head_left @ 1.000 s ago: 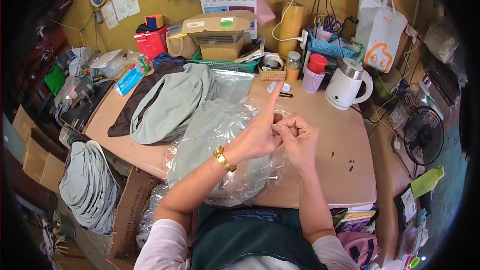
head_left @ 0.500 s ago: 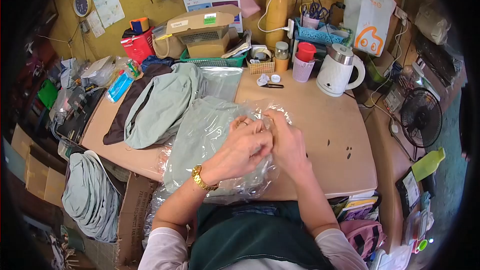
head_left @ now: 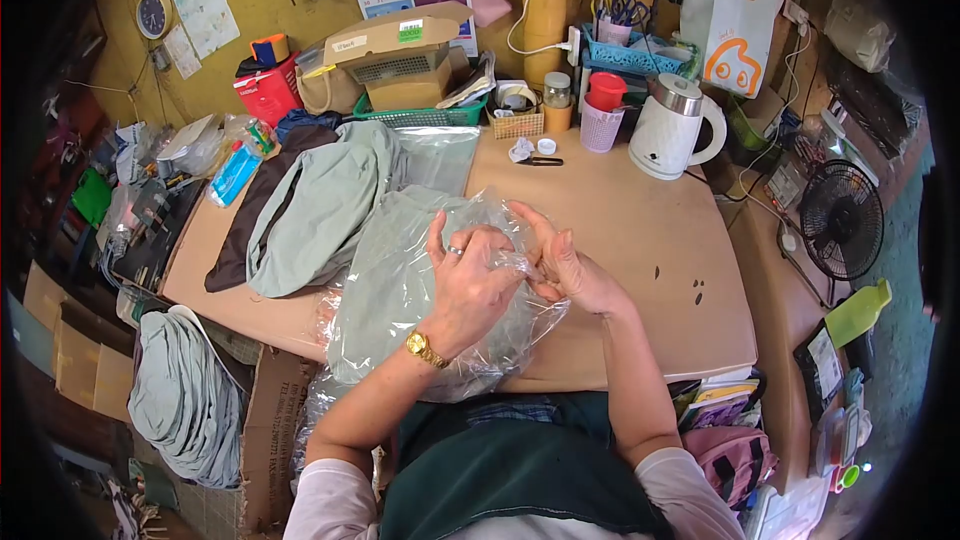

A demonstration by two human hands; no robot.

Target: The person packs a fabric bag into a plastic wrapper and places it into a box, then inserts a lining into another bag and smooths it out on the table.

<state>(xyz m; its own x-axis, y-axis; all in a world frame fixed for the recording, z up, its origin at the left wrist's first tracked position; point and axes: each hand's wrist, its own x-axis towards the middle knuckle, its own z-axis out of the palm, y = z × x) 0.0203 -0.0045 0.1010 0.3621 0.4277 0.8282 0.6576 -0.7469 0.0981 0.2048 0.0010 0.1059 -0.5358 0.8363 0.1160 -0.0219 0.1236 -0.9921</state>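
Observation:
A clear plastic bag point(head_left: 400, 340) with pale green cloth inside lies on the table in front of me. My left hand point(head_left: 470, 280), with a gold watch at the wrist, pinches the bag's gathered plastic near its right side. Close against it, my right hand point(head_left: 575, 275) also grips that plastic between thumb and fingers, its index finger raised. Loose pale green cloth point(head_left: 325, 205) lies to the left over dark brown cloth point(head_left: 235, 230). Flat clear plastic point(head_left: 440, 155) sits behind the bag.
A white kettle point(head_left: 670, 130), a lilac cup point(head_left: 601, 128), a jar point(head_left: 557, 105) and a black tool point(head_left: 540, 162) stand or lie at the table's back. A fan point(head_left: 840, 220) is at the right. Folded cloth point(head_left: 185, 395) fills a spot beside a cardboard box point(head_left: 270, 440) at lower left.
My hands have come down from above the table to the bag's right side and have taken hold of its plastic. The whole view has shifted slightly.

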